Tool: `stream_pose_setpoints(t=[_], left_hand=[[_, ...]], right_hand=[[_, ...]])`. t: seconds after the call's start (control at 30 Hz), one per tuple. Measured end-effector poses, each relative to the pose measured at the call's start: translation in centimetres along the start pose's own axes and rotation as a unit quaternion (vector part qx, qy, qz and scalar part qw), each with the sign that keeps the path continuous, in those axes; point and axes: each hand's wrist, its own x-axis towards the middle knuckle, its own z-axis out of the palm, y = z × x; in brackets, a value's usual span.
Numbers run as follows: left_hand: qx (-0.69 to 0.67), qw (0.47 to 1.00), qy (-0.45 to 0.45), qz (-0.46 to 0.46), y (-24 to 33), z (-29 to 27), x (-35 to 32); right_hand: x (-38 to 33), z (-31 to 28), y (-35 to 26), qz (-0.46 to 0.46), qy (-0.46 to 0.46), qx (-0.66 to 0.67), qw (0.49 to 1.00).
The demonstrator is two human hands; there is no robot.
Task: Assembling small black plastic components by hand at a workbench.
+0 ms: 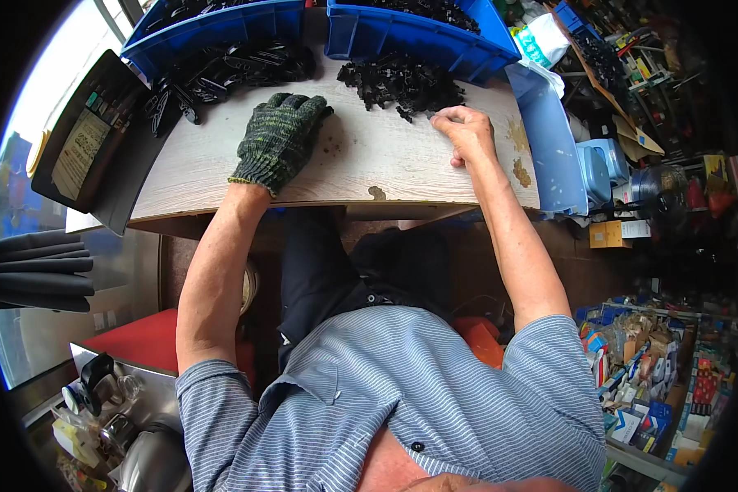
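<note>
My left hand (280, 138) wears a dark green and black knitted glove and lies over the pale wooden tabletop (377, 168). Its fingers are bent inward, and whatever they may hold is hidden beneath the glove. Bare, my right hand (467, 134) pinches with thumb and forefinger at the near right edge of a heap of small black plastic clips (402, 84). A small black clip seems to be at its fingertips, mostly covered. Farther left, beyond the glove, lies a pile of longer, glossy black plastic pieces (242, 68).
Two blue bins, one at the left (221, 29) and one at the right (422, 41), stand behind the piles with black parts inside. A dark open case (82, 143) leans at the table's left. Beside the right edge is a light blue panel (553, 139); crowded shelves (648, 361) lie beyond.
</note>
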Motion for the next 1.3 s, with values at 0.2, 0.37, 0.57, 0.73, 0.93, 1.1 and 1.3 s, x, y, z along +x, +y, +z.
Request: stream_pose_setpoints(t=[0.2, 0.37, 0.57, 0.73, 0.93, 1.1, 1.3], left_hand=[[0.025, 0.997, 0.051, -0.05, 0.6, -0.5, 0.1], [0.022, 0.99, 0.131, -0.055, 0.5, -0.1, -0.2], [-0.243, 0.929, 0.247, -0.127, 3.2, 0.1, -2.3], [-0.567, 0.767, 0.124, -0.271, 9.6, 1.1, -2.6], [-0.635, 0.694, -0.019, -0.34, 11.7, -0.7, -0.1], [-0.71, 0.64, -0.048, -0.29, 11.5, -1.0, 0.2], [-0.707, 0.647, -0.017, -0.286, 11.1, 0.1, -0.4]], right_hand=[[-0.1, 0.1, 0.0, -0.018, 0.0, -0.005, 1.0], [0.1, 0.2, 0.0, -0.027, 0.003, -0.042, 0.999], [0.0, -0.2, 0.8, -0.007, -0.031, 0.041, 0.999], [-2.8, 1.3, 0.3, 0.028, -0.088, 0.221, 0.971], [-6.1, 4.9, 0.5, -0.068, -0.126, 0.319, 0.937], [-6.4, 4.6, 1.4, -0.092, -0.134, 0.333, 0.929], [-6.5, 4.5, 0.6, -0.104, -0.154, 0.321, 0.929]])
